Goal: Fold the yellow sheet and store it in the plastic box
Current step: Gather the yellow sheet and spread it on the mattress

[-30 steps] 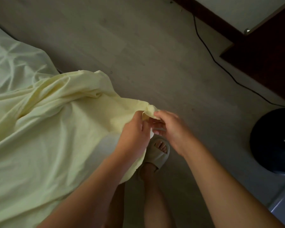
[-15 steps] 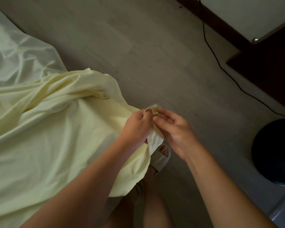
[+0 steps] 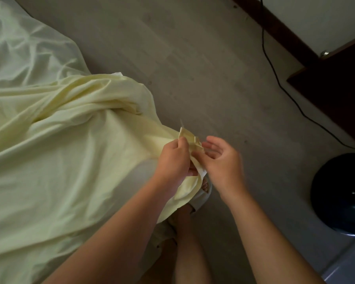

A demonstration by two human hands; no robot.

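Sheet (image 3: 59, 160) lay rumpled at left, one end drawn up off the floor (image 3: 193, 68). Left hand (image 3: 173, 158) gripped its corner, fingers curled round the fabric, the corner tip standing above the thumb. Right hand (image 3: 223, 160) was just beside the corner, fingers loosely spread and blurred, holding nothing. Slipper (image 3: 201, 198) lay below the hands.

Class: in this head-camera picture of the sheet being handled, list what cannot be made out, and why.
1. Plastic box: nowhere in the head view.
2. Yellow sheet: cut off by left and bottom edges.
3. Right hand: motion-blurred; whether it pinches the sheet is unclear.
4. Left hand: fingers mostly hidden behind the sheet it grips.
5. Dark round object: cut by right edge; unidentifiable.
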